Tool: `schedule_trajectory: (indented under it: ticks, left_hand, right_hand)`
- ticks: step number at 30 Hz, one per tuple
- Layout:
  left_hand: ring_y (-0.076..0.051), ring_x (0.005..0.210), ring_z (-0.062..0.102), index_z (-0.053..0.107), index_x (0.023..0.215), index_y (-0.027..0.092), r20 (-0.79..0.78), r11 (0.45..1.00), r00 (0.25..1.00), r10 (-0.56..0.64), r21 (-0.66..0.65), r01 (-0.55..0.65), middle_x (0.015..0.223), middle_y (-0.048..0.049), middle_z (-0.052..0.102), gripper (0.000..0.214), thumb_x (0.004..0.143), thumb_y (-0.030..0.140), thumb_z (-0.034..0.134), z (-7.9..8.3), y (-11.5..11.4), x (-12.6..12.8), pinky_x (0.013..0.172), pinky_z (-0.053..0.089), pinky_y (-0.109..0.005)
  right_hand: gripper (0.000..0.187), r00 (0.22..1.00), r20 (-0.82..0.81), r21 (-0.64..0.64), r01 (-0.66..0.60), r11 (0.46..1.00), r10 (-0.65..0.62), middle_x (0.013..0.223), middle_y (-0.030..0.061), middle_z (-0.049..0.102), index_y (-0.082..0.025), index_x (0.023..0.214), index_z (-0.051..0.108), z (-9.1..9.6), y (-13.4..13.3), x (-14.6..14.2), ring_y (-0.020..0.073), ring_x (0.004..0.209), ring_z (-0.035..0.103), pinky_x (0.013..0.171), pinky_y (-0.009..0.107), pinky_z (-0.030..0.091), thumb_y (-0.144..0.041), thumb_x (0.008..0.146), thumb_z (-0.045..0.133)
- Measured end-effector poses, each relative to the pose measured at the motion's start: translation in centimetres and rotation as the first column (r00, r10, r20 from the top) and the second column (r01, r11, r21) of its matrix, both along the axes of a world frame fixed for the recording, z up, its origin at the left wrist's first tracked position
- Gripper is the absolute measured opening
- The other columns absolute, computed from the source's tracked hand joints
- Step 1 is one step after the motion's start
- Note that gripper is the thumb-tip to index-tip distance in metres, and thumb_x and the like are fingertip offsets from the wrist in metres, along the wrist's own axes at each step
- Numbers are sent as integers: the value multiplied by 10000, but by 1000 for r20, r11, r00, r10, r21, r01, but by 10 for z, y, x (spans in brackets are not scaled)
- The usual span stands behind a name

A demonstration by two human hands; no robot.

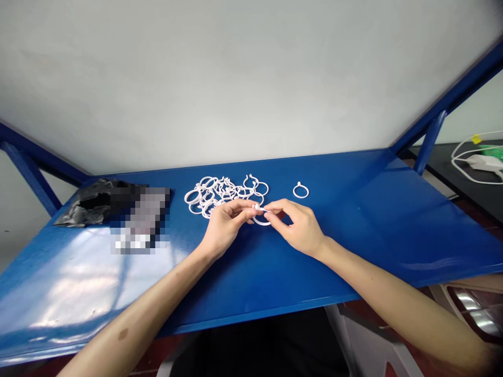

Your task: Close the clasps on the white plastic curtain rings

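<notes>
Between my two hands is a white plastic ring (262, 222) with a small knob at its top, held just above the blue table. My left hand (228, 222) pinches the knob end between thumb and fingers. From the other side, my right hand (296, 225) grips the ring's upper edge with thumb and forefinger. Behind my left hand lies a tangled pile of similar white rings (206, 196), several of them with open ends. A single closed white ring (301, 191) rests apart, beyond my right hand. My fingers partly hide the held ring.
The blue table (353, 209) meets a pale wall (243, 78), with blue frame bars at both sides. A crumpled black plastic bag (94, 204) and a blurred-out flat object (143, 217) lie at the left. White cables (483, 162) sit on a dark surface at far right.
</notes>
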State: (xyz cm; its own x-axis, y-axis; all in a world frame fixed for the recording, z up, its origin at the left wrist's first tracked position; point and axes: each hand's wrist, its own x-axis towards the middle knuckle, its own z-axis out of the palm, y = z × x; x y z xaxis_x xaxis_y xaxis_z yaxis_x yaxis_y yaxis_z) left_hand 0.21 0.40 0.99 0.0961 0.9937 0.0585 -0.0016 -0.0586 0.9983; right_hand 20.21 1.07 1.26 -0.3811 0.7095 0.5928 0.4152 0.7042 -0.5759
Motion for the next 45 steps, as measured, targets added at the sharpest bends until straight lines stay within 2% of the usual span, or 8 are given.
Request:
schedule_trajectory:
  ticks: [9, 15, 21, 26, 31, 34, 40, 45]
  left_hand:
    - [-217, 839, 740, 763, 820, 193, -127, 988, 986, 104, 127, -87, 888, -70, 792, 297, 800, 488, 791, -11, -7, 4, 827, 592, -348]
    - [-203, 871, 721, 759, 957, 219, -425, 945, 897, 124, 327, 25, 970, -55, 785, 186, 931, 381, 674, -10, -2, -3, 838, 572, -352]
    - [-251, 996, 629, 722, 1105, 219, -666, 757, 626, 407, 629, 177, 1012, -66, 770, 187, 978, 279, 599, -10, 11, -18, 889, 529, -418]
    - [-275, 1028, 614, 726, 1085, 204, -690, 726, 541, 481, 659, 196, 1091, -92, 754, 184, 981, 265, 586, -13, 20, -27, 926, 524, -460]
    - [-328, 1281, 543, 636, 1343, 164, -785, 765, 418, 457, 587, 266, 1393, -122, 651, 383, 983, 281, 581, -21, 21, -25, 1086, 471, -517]
    - [-354, 1328, 518, 624, 1371, 162, -843, 801, 347, 412, 516, 302, 1396, -104, 657, 420, 974, 296, 598, -25, 19, -23, 1101, 460, -543]
    - [-341, 1247, 571, 700, 1253, 172, -852, 806, 336, 403, 504, 310, 1272, -90, 728, 322, 979, 308, 598, -25, 18, -22, 1057, 485, -534]
    - [-343, 1219, 577, 710, 1221, 160, -839, 792, 345, 421, 525, 311, 1241, -91, 740, 302, 976, 303, 607, -26, 18, -23, 1037, 491, -528]
  right_hand:
    - [113, 994, -28, -42, -108, 993, 107, 920, 12, 782, -244, 985, 713, -7, -4, -2, 169, 840, 733, 767, 311, 599, -249, 1010, 603]
    - [141, 992, 58, -21, -109, 994, 110, 970, 16, 779, -238, 1033, 706, -6, 7, 0, 173, 894, 715, 814, 322, 575, -245, 1029, 565]
    - [184, 913, 284, 85, 281, 956, -293, 1025, 84, 720, -209, 952, 719, -5, 46, 31, 264, 968, 627, 885, 447, 541, -292, 1014, 567]
    - [211, 746, 398, 174, 510, 843, -533, 1200, 179, 638, -150, 1076, 750, -9, 65, 53, 364, 1134, 553, 933, 537, 538, -254, 959, 609]
    - [376, 856, 453, 143, 204, 968, -247, 1352, 110, 628, -209, 1342, 643, -11, 55, 31, 296, 1167, 578, 1014, 514, 536, -203, 1035, 427]
    - [446, 835, 548, 77, 14, 997, -54, 1429, 71, 608, -242, 1442, 552, -16, 50, 16, 274, 1175, 586, 1032, 510, 531, -161, 1048, 360]
    - [307, 806, 587, 49, 69, 996, -84, 1150, 137, 665, -132, 1260, 654, -21, 52, 14, 286, 1059, 601, 959, 462, 552, -286, 1031, 520]
    - [189, 857, 502, 18, 120, 993, -113, 1040, 111, 661, -169, 1004, 677, -17, 53, 19, 253, 971, 615, 928, 445, 529, -244, 1027, 505]
